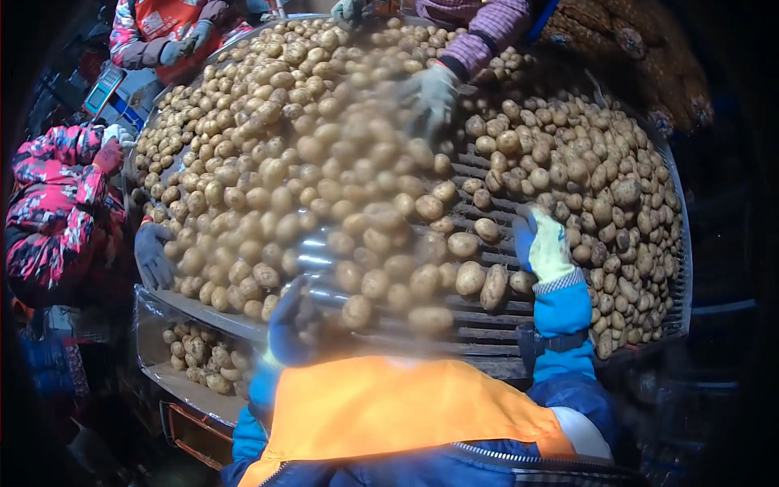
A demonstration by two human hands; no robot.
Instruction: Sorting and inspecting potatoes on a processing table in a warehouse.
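Note:
Potatoes lie heaped over a wide table, with a slatted metal grate showing among them. My left hand, in a blue glove, is at the near edge beside the potatoes; motion smears its fingers. My right hand, in a pale yellow and blue glove, rests over the grate's right part, against the right-hand potato pile. Its fingers look stretched out, and I see no potato in it. Several potatoes lie loose on the slats between my hands, and those in the middle are blurred.
Across the table a co-worker's gloved hand reaches over the potatoes. Another gloved hand is at the left edge. Below that edge stands a clear-sided bin holding potatoes. A device with a screen stands far left; filled sacks far right.

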